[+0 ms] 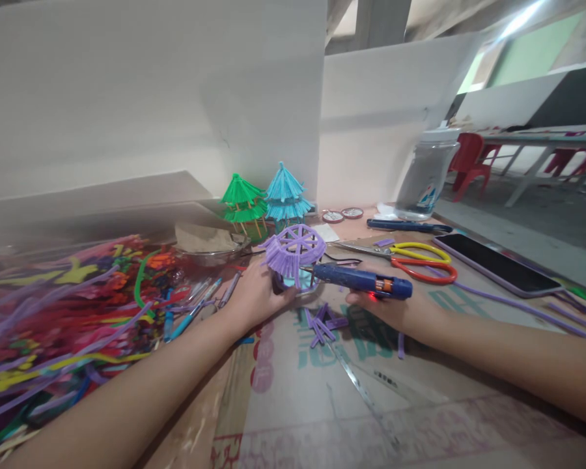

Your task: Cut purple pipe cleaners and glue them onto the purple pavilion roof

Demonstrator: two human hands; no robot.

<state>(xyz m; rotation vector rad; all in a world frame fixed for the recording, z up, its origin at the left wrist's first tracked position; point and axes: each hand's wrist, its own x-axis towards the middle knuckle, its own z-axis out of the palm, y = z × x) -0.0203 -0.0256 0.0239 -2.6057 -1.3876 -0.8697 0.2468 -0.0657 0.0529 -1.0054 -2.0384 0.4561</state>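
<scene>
My left hand (258, 293) is closed around the lower side of a small purple pipe-cleaner pavilion (297, 251), whose round top shows spokes and a fringe of short strips. In my right hand (385, 309) is a blue glue gun (366, 281) with a red light lit. Its nozzle points left and meets the fringe's edge, though whether it touches cannot be made out. Below the pavilion, cut purple pipe-cleaner pieces (325, 324) lie in a small heap. Behind it stand a green tiered pagoda (243, 202) and a light blue one (286, 195).
Colourful pipe cleaners (63, 312) pile up at left, beside pens (195, 312) and a bowl (209, 244). Yellow-and-orange-handled scissors (422, 257), a phone (498, 264), a blue cutter (407, 226) and a water bottle (427, 176) lie or stand at right. A ruler (354, 378) lies in front.
</scene>
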